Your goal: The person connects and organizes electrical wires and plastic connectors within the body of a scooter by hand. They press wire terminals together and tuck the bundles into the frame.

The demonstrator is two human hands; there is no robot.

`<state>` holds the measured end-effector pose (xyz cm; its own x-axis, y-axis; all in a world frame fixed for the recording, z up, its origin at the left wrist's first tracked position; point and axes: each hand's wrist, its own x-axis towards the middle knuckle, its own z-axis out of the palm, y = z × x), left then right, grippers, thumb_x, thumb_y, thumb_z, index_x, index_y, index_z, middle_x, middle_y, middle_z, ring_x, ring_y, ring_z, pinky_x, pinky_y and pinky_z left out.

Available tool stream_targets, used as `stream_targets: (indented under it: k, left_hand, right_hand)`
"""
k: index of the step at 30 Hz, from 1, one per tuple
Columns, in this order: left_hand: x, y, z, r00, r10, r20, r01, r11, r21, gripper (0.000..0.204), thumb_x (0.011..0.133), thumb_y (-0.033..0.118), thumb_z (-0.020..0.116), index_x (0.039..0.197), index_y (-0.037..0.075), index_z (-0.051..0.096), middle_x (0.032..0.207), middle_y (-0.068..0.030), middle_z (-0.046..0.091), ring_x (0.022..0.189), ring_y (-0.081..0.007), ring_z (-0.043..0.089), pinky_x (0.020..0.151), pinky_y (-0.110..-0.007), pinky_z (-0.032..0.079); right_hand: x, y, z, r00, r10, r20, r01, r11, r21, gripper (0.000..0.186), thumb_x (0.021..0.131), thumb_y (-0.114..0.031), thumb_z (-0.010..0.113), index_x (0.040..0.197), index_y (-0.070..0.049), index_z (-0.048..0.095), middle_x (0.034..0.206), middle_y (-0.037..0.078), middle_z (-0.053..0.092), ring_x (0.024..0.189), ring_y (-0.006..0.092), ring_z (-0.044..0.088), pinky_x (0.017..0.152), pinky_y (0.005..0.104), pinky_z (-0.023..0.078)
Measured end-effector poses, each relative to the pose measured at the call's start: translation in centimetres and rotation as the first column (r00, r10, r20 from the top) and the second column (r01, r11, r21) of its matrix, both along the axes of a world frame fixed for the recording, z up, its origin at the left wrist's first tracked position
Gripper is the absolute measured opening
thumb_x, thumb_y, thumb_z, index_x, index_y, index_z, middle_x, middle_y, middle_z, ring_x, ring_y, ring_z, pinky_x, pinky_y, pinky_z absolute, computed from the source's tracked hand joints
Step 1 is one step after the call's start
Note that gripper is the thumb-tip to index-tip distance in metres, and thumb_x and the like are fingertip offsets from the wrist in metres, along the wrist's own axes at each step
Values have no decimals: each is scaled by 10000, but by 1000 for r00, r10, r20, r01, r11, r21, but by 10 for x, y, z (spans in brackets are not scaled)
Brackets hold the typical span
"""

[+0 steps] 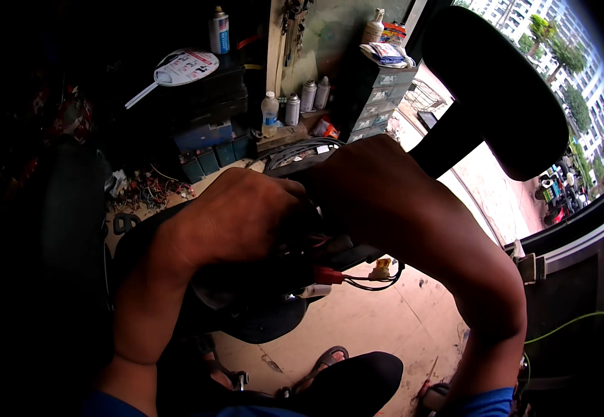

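Note:
My left hand (pixel 264 205) is bent inward over a dark machine body (pixel 267 306), its fingers curled around something lost in shadow. Close against it, my right hand (pixel 357 174) reaches in from the right with its back up. The right hand's fingers are hidden, and what lies between the two hands is too dark to make out. Below them hang a red connector (pixel 328 276) and a yellowish connector (pixel 380 268) on thin black wires. A large black mirror-shaped piece on a stem (pixel 496 90) rises beyond my right forearm.
Spray cans (pixel 308 96) and a plastic bottle (pixel 269 115) stand at the back. A drawer cabinet (pixel 385 94) carries packets. At left, a paper fan (pixel 185 67) lies on dark boxes above a heap of wires (pixel 150 191). My sandalled feet (pixel 330 359) rest on tiled floor.

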<state>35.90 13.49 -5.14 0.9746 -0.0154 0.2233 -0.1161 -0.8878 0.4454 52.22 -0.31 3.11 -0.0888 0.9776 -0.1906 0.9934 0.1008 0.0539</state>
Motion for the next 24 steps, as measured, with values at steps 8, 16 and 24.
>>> stream_targets:
  k: [8,16,24]
  left_hand:
    - [3,-5,6,999,15,-29,-13,998,55,369,754,-11,703,1068,145,820,1189,-31,791,943,-300,774,748,-375,630]
    - [1,-8,8,999,41,5,-41,999,-12,244,829,0,649,1006,67,803,1044,-72,766,867,-358,738,733,-436,587]
    - [3,-4,6,1000,14,-12,-14,999,42,357,735,-1,709,1053,121,817,1168,-41,790,923,-311,771,709,-383,623]
  right_hand:
    - [22,-22,28,965,-161,-208,183,979,94,248,840,-79,845,1073,-25,779,802,141,758,672,240,746,667,358,580]
    - [11,-56,-5,887,-168,-430,393,764,512,362,795,-29,866,1143,-18,765,841,108,746,672,176,710,605,304,530]
    - [14,-54,-16,911,-131,-392,304,855,420,315,785,-33,834,1089,-25,749,865,134,737,738,301,737,629,385,555]
